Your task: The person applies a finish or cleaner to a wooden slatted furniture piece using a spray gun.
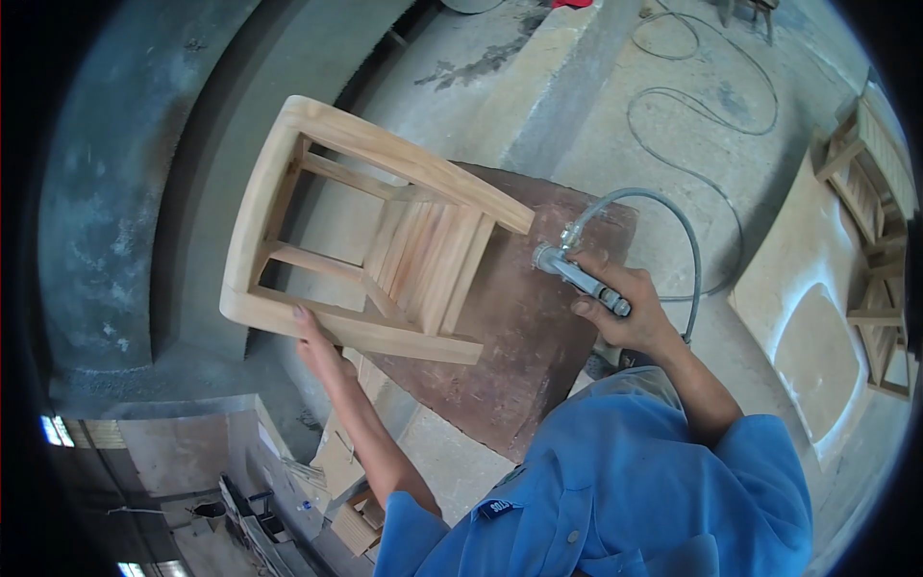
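An unfinished wooden chair (365,231) lies tipped on a brown work board (524,337), its slatted seat and legs facing me. My left hand (315,344) grips the chair's near rail from below. My right hand (623,310) is closed around a metal air tool (580,274), held just right of the chair's top rail and apart from it. A grey hose (673,216) loops from the tool's end over my wrist.
A thin cable (707,106) snakes over the dusty concrete floor at the upper right. More wooden chairs (880,240) stand at the right edge beside a pale board (817,308). Wood offcuts (351,500) and clutter lie at the lower left.
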`<state>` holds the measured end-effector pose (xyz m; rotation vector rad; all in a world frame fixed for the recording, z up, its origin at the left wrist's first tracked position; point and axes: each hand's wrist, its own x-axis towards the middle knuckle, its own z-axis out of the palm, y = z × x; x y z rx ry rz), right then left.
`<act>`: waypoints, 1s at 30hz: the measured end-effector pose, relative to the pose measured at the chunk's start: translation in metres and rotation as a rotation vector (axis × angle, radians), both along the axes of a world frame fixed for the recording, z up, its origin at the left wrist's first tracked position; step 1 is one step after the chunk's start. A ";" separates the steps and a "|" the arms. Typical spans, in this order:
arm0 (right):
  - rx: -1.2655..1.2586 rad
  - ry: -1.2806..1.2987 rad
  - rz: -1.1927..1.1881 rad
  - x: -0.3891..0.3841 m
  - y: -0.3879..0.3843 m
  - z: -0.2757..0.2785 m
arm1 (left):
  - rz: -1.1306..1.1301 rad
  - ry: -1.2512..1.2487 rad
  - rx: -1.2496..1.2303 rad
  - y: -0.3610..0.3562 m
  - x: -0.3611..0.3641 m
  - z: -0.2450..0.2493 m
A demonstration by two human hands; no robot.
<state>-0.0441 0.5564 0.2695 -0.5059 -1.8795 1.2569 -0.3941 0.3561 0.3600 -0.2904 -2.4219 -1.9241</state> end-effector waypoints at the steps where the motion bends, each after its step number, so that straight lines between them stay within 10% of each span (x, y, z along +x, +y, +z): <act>1: 0.001 0.037 0.026 -0.004 0.006 0.002 | 0.013 -0.043 -0.007 0.003 -0.014 0.014; 21: 0.008 0.320 0.071 -0.100 0.036 0.031 | 0.066 -0.164 -0.252 0.007 -0.194 0.098; 30: 0.071 0.289 0.486 -0.114 -0.009 0.030 | 0.115 -0.174 -0.310 0.013 -0.201 0.101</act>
